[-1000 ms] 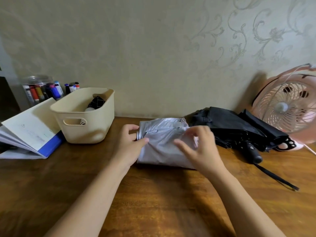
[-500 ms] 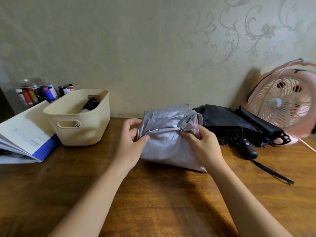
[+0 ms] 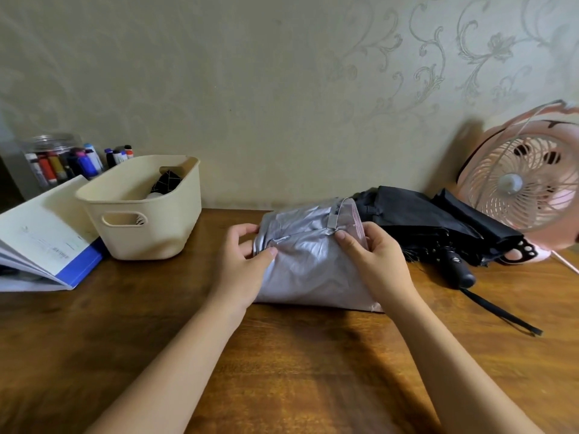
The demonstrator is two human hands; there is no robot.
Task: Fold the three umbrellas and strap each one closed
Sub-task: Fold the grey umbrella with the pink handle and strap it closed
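Wooden table [image 3: 282, 371]; hands hide silver umbrella [image 3: 310, 264] ends.

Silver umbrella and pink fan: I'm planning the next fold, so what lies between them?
In the head view, a loosely gathered black umbrella lies between the silver umbrella and the pink fan.

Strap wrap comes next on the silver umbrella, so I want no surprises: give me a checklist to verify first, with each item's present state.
1. Left hand grips the silver umbrella's left end: ok.
2. Right hand pinches the fabric by the grey strap: ok.
3. Canopy gathered tight: not ok, it lies loose and creased.
4. Strap wrapped round: not ok, it stands free.
5. Strap's fastener visible: cannot tell.
6. Black umbrella apart from the silver one: cannot tell, it lies close behind.
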